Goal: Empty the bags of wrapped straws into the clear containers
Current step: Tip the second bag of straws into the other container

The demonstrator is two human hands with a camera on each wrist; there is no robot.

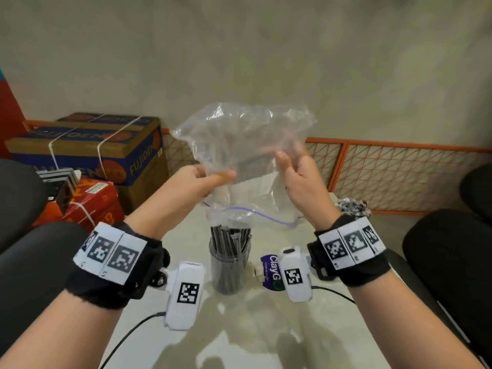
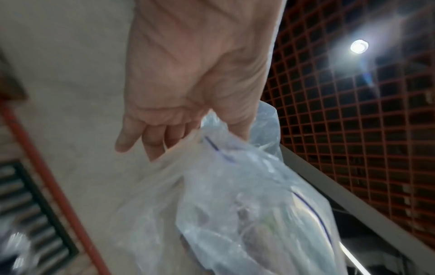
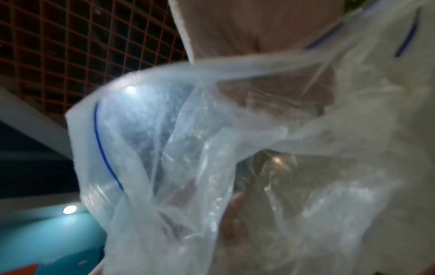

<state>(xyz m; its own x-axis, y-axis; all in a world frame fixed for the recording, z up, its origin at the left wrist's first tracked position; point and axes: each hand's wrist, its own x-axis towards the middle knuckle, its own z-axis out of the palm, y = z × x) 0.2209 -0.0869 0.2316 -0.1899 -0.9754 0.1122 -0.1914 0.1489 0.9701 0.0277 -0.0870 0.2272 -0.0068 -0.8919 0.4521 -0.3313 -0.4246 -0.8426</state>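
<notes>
A clear zip bag [image 1: 239,145] with a blue seal line hangs upside down, its mouth just above a clear round container [image 1: 229,270] packed with dark wrapped straws [image 1: 230,237]. My left hand [image 1: 205,182] grips the bag's left side between thumb and fingers. On the right side, my right hand [image 1: 292,169] pinches it, fingers behind the plastic. In the left wrist view the left hand [image 2: 188,93] clutches the bunched bag [image 2: 247,204]. The bag [image 3: 188,148] fills the right wrist view, below the right hand [image 3: 259,33]. Dim dark shapes show through the plastic; I cannot tell what they are.
The container stands on a pale table [image 1: 239,342] beside a purple ClayGo packet [image 1: 270,272]. A crumpled silvery item [image 1: 351,206] lies at the table's far right. Cardboard boxes [image 1: 106,145] stack at left, black chairs [image 1: 452,262] flank the table, and an orange lattice fence [image 1: 399,177] runs behind.
</notes>
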